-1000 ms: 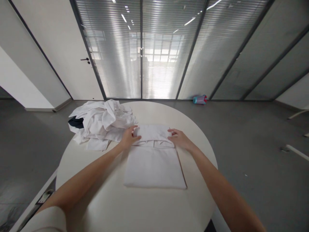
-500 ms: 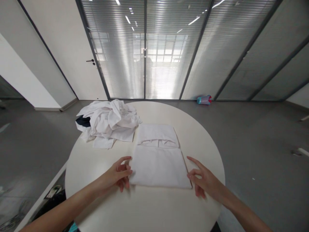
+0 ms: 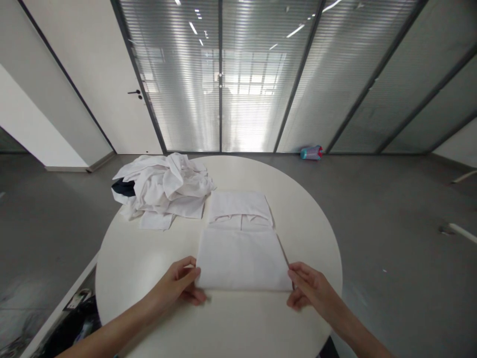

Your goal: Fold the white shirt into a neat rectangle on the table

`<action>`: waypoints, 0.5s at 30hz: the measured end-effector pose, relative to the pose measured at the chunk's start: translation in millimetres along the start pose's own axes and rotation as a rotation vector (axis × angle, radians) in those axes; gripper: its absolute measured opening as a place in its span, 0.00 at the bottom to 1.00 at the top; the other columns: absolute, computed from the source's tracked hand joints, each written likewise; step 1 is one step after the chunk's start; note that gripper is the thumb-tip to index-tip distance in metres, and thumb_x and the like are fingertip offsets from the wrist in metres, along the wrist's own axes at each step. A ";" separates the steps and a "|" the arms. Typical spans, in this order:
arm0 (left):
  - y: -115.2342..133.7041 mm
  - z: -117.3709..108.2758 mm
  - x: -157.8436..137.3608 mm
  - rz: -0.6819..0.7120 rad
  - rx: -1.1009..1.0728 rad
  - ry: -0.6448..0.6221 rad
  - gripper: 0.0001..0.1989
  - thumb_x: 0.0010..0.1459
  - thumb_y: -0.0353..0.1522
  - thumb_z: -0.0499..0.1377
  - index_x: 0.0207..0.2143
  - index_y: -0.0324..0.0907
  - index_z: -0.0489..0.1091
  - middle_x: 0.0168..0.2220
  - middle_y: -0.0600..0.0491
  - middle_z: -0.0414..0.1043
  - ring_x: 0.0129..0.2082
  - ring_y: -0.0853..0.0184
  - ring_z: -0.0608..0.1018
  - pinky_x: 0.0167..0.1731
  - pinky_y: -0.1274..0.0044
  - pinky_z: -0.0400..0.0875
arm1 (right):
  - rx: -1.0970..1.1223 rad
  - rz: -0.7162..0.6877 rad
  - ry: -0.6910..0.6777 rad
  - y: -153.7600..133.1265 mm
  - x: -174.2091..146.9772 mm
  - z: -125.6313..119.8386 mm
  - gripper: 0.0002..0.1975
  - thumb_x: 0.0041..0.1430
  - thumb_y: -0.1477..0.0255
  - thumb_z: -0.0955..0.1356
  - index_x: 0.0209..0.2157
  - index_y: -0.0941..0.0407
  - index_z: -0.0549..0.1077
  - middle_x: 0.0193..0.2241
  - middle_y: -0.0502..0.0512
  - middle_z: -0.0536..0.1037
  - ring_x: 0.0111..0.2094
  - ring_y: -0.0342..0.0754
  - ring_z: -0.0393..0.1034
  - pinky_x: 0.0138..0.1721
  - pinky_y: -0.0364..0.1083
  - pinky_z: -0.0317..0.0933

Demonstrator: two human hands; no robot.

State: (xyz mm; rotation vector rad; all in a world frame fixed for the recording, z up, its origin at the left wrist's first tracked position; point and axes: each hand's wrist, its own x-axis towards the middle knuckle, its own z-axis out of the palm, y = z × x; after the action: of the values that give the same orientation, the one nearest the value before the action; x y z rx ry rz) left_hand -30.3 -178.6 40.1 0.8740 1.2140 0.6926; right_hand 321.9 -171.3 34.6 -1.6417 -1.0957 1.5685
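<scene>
A folded white shirt (image 3: 244, 258) lies flat on the round white table (image 3: 238, 323) in front of me, with a shorter folded section at its far end and a gap showing inner layers between the two parts. My left hand (image 3: 183, 282) is closed at its near left corner, thumb on top and fingers at the side edge. At the near right corner, my right hand (image 3: 307, 284) pinches the opposite edge between thumb and fingers. The fingertips under the cloth are hidden.
A crumpled heap of white clothes (image 3: 167, 186) with a dark piece (image 3: 123, 187) sits at the table's far left. Beyond the table stand glass partitions with blinds and a door. A blue and red item (image 3: 311, 152) lies on the floor. A black bag (image 3: 72, 318) is at lower left.
Both hands, whose fingers were spread beside the shirt, have moved slightly nearer to me and closed on its near corners. The view has shifted a little; the heap is unchanged.
</scene>
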 end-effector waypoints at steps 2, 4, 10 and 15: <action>-0.5 2.2 1.9 0.009 0.042 0.017 0.27 0.50 0.54 0.65 0.34 0.41 0.62 0.26 0.53 0.75 0.24 0.61 0.82 0.24 0.75 0.76 | -0.050 -0.046 0.012 1.5 -0.9 2.2 0.34 0.48 0.49 0.70 0.49 0.56 0.62 0.23 0.46 0.73 0.20 0.49 0.75 0.16 0.43 0.65; -2.3 3.3 4.2 0.026 0.093 0.038 0.29 0.49 0.56 0.64 0.33 0.41 0.62 0.23 0.53 0.74 0.20 0.63 0.80 0.20 0.77 0.73 | -0.113 -0.092 0.014 3.0 -2.8 3.6 0.39 0.51 0.51 0.69 0.59 0.56 0.56 0.20 0.43 0.72 0.17 0.49 0.72 0.14 0.43 0.62; -3.0 -15.2 10.7 0.088 0.184 0.048 0.26 0.52 0.52 0.63 0.40 0.44 0.59 0.25 0.56 0.73 0.17 0.66 0.77 0.16 0.79 0.68 | -0.437 -0.206 0.090 5.3 -7.4 -4.3 0.28 0.56 0.57 0.65 0.56 0.53 0.63 0.18 0.44 0.69 0.14 0.44 0.62 0.15 0.43 0.58; 36.8 -18.7 14.1 0.570 0.534 0.273 0.11 0.61 0.42 0.58 0.42 0.46 0.66 0.44 0.48 0.75 0.41 0.62 0.80 0.34 0.74 0.77 | -0.778 -0.660 0.323 -21.3 -0.8 3.6 0.15 0.65 0.59 0.63 0.45 0.52 0.74 0.36 0.59 0.77 0.35 0.51 0.74 0.42 0.52 0.70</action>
State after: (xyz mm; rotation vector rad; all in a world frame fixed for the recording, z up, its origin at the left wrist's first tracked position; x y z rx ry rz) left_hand -45.3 -144.5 62.8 1.6501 1.4346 0.9827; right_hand 315.2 -162.4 53.1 -1.6271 -1.9376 0.4420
